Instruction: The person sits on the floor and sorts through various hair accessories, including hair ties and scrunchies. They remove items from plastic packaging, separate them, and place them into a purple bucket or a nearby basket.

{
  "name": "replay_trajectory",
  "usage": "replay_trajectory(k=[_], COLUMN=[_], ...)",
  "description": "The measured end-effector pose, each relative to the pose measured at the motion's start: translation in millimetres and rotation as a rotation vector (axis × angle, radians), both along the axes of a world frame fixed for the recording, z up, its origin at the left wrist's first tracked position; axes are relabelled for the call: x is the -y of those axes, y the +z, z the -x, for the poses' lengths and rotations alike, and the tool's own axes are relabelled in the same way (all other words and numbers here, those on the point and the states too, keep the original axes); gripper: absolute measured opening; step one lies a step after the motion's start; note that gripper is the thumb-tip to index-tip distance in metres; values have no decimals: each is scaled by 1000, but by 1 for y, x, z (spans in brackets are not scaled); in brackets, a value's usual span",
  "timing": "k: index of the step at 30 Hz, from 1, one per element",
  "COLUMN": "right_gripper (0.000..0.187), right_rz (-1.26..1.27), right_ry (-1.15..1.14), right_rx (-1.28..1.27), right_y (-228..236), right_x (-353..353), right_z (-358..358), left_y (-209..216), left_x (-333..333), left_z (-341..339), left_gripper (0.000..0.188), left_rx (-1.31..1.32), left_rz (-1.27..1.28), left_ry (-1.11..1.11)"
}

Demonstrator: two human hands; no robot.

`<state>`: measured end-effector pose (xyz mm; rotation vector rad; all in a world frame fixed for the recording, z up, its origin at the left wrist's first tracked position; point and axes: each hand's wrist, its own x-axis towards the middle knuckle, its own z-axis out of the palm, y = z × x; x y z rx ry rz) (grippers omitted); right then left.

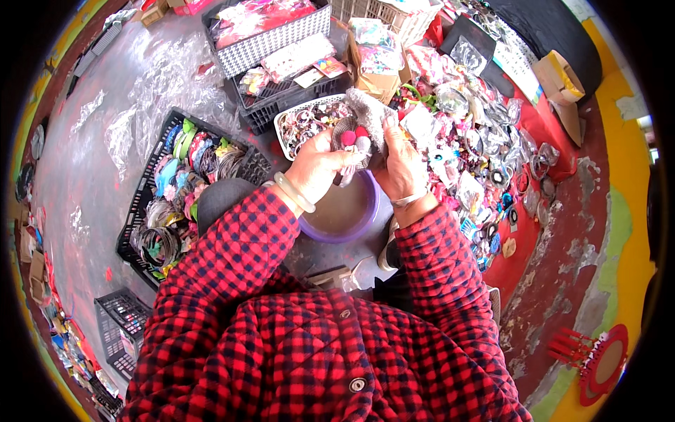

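Observation:
Above a purple basin [376, 199] of cloudy liquid, my left hand [313, 169] pinches a grey fabric accessory [342, 130] with red and grey pom-poms. My right hand [403, 163] is closed around the side of a fuzzy grey piece [365, 111] that rises behind the pom-poms. Whether the two pieces are joined, I cannot tell. Just beyond my hands sits a white basket [283, 135] filled with small hair ties, partly hidden by what I hold.
At the left, a black crate [129, 243] is packed with headbands. A large pile of hair accessories [467, 148] spreads over red sheeting on the right. Stacked crates [271, 42] and a cardboard box [380, 86] stand ahead; crumpled clear plastic [183, 84] lies far left.

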<state>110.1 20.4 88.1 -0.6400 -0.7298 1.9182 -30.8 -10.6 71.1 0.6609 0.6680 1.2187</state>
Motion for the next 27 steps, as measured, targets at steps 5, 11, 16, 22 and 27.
replay_trajectory(k=[5,11,16,22,27], right_gripper=[41,26,25,33,46], right_rz=[-158,-179,-209,33,-92], right_ry=[132,-64,-156,88,245], right_rx=[255,340,414,29,55], right_y=[8,-4,-18,-6,13], right_x=[2,7,0,-6,2], right_z=[-7,7,7,-9,-11], left_y=[-5,-5,5,0,8], left_x=[1,4,7,-1,3], left_z=[5,3,-2,7,4], left_gripper=[28,29,28,25,27], left_rx=[-75,-376,-305,-106,-25], left_rz=[-11,-179,-167,-19,2], left_ry=[-27,-34,-52,-78,-53])
